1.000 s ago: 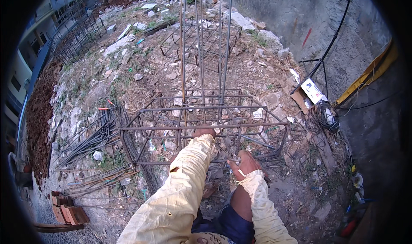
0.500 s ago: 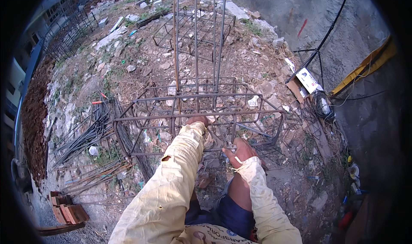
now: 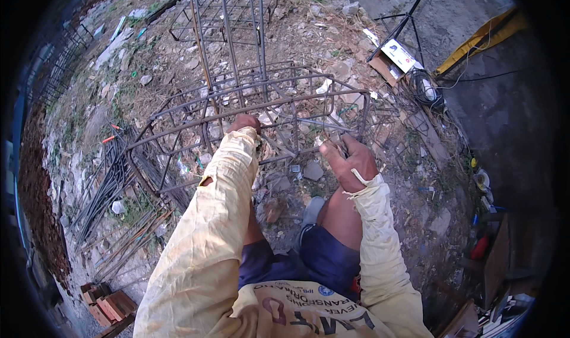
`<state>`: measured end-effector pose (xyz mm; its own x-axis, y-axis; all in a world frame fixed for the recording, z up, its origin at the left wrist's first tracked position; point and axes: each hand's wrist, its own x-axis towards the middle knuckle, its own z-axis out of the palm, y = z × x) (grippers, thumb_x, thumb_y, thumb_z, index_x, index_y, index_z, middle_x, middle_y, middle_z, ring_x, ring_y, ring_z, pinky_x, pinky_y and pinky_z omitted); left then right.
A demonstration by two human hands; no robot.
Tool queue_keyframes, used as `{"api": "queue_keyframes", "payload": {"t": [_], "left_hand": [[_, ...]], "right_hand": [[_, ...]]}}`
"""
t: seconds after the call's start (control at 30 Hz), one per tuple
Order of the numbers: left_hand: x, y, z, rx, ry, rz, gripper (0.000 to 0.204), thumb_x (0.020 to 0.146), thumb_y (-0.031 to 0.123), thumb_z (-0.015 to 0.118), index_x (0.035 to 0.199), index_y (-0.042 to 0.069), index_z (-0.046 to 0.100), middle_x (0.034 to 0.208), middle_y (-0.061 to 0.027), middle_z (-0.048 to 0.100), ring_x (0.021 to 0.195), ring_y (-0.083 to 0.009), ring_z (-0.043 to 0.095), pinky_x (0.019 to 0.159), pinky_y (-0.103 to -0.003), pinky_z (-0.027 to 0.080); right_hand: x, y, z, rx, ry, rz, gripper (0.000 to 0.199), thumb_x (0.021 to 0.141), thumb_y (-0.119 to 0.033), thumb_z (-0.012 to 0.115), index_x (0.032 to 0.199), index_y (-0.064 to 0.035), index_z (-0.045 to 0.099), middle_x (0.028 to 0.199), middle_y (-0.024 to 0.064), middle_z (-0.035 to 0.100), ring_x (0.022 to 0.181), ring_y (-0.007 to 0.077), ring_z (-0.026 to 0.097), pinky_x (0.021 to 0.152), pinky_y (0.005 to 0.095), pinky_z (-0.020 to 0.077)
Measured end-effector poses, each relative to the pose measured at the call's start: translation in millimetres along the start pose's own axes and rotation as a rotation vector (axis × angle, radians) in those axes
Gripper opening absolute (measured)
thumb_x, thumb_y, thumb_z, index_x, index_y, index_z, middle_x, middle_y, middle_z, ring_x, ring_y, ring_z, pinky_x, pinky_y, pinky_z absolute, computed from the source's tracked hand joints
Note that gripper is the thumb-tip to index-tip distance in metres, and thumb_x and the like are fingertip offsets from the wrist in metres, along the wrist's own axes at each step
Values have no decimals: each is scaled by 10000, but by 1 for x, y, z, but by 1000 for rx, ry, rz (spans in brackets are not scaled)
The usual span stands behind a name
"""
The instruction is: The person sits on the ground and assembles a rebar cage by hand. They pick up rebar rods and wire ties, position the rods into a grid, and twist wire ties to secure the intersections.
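I see the cage (image 3: pixel 297 98) crosswise ahead, left hand (image 3: pixel 244 123) deeper in, fingers hidden, right hand (image 3: pixel 352 161) nearside, fingers curled, what either holds unclear.

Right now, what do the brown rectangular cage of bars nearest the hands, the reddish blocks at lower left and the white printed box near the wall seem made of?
Brown rectangular cage: probably steel, dull, rusty-looking, with thin bent bars.
Reddish blocks: likely fired clay, matte, by their brick colour and straight edges.
White printed box: apparently cardboard, smooth outside; its side looks plain brown.
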<state>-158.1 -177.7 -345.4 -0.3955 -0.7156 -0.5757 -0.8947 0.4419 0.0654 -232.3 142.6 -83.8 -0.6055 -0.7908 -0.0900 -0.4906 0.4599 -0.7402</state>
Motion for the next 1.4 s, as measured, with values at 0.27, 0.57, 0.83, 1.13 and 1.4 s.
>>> {"api": "queue_keyframes", "payload": {"t": [0.27,0.57,0.83,1.13,1.4], "left_hand": [[-73,19,-39,-191,54,-108,234,839,307,650,981,123,676,972,-95,667,912,-287,653,745,-472,515],[-85,22,-22,-115,643,26,252,908,270,510,1069,90,584,1169,-169,610,1060,-338,599,843,-486,468],[-156,40,-40,-454,53,889,296,937,234,483,1158,55,566,1064,-179,641,973,-379,616,856,-439,491],[-153,29,-32,-339,-98,948,440,990,430,400,1184,98,615,1139,-175,633,1065,-332,592,935,-397,444],[-207,45,-72,-298,-204,644,409,992,399,354,1175,172,641,1123,-141,655,1066,-296,588,953,-370,424]], "right_hand": [[14,29,106,-33,162,127,509,802,-380,673,1069,48,606,985,291,642,964,433,619,831,447,479],[14,23,117,115,188,162,417,802,-343,654,1002,15,576,897,300,627,891,491,588,773,502,457],[15,38,120,194,217,157,372,818,-336,644,985,-11,570,872,256,639,856,457,605,750,471,468],[-31,79,149,444,523,-31,302,884,-288,651,1028,-35,569,830,128,636,745,270,625,675,373,475],[-58,194,220,1161,303,631,203,881,-261,669,952,-100,568,691,-33,505,576,87,482,529,291,410]]}}
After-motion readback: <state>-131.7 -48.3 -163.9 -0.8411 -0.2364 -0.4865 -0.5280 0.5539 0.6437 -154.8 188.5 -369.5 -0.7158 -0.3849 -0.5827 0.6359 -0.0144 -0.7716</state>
